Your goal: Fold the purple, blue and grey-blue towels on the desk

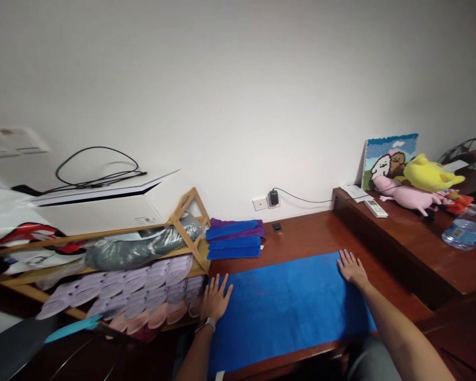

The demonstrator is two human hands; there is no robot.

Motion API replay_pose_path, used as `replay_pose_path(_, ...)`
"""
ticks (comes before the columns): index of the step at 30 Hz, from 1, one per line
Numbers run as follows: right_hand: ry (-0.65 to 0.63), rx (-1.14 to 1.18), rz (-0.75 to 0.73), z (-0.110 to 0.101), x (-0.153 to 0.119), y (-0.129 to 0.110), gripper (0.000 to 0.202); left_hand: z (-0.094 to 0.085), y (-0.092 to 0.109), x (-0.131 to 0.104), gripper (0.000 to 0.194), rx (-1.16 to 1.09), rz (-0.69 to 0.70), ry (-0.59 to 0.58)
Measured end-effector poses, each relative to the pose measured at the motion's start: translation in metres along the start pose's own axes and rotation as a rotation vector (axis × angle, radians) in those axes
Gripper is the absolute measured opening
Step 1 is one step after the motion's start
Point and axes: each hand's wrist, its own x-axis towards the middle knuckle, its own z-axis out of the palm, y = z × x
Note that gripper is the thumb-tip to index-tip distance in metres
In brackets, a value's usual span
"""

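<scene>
A blue towel [289, 307] lies spread flat on a dark wooden table [309, 233]. The person's left hand [215, 300] presses on its left edge, fingers spread apart and flat, gripping nothing. The right hand [351, 267] rests the same way on the far right corner. Just beyond, a stack of folded blue and purple towels [235, 238] sits beside a bamboo rack of slippers [143, 291].
</scene>
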Motion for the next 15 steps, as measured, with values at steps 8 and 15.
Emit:
replay_pose_path(8, -0.017, 0.048, -0.013, 0.000, 0.003, 0.009, 0.069, -0.003, 0.000, -0.001, 0.063, -0.023, -0.021, -0.021)
replay_pose_path(15, 0.101, 0.015, -0.002, 0.014, -0.002, 0.005, 0.069, 0.001, 0.000, -0.002, 0.062, -0.015, -0.016, 0.021)
